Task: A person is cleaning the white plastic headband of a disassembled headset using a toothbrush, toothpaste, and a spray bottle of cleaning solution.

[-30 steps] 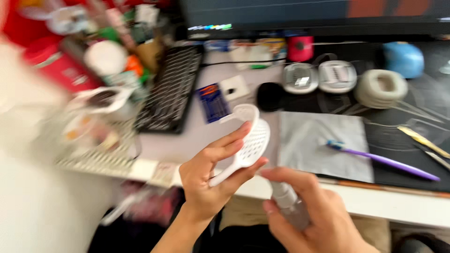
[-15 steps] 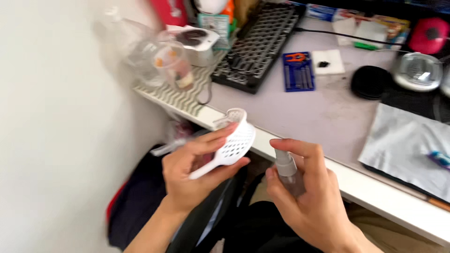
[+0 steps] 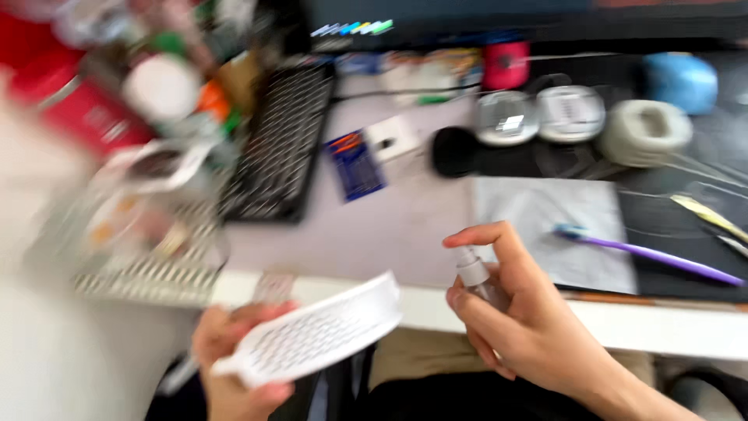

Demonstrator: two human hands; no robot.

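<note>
Left hand (image 3: 234, 355) grips white perforated tray (image 3: 315, 331), now tilted flatter below the counter (image 3: 436, 308) edge | right hand (image 3: 518, 320) closed on small spray bottle (image 3: 475, 277), forefinger raised over nozzle, aimed trayward.

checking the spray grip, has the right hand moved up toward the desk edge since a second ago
Yes: the right hand holding the small spray bottle now overlaps the white desk edge; before it sat below it.

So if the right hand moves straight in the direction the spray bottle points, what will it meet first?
Probably the white perforated tray held in the left hand. The right hand aims the small spray bottle leftward at it, with nothing visible between; the blur makes depth uncertain.
</note>
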